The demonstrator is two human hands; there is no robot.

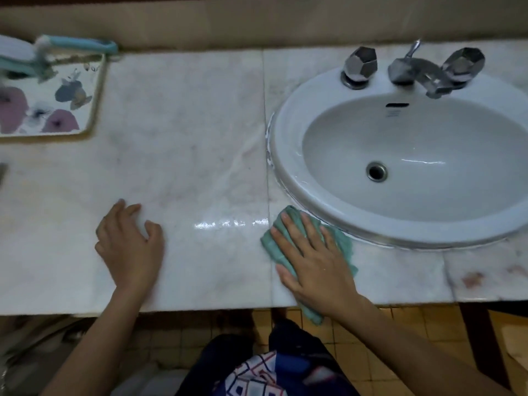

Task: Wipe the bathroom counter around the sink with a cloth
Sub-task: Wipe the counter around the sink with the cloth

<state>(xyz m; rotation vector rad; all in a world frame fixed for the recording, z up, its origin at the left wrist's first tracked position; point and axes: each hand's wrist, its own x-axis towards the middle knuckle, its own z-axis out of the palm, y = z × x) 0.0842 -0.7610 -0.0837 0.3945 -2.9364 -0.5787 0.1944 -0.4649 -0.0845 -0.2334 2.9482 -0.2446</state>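
— At the sink's [285,178] near-left rim, I see the right hand [311,258] spread flat, pressing the green cloth [274,247] on the counter [185,138]; nothing is pinched.

— Risks?

— Its tail hangs over the front edge; a long stroke could drag it off. The left hand [130,238] rests open, empty.

— Containers?

— The basin looks empty; the floral tray [94,90] carries a toothbrush [80,44], I think.

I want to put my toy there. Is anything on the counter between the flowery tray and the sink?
No. In the head view, the marble counter between the flowery tray and the sink is bare, with only a tile seam.
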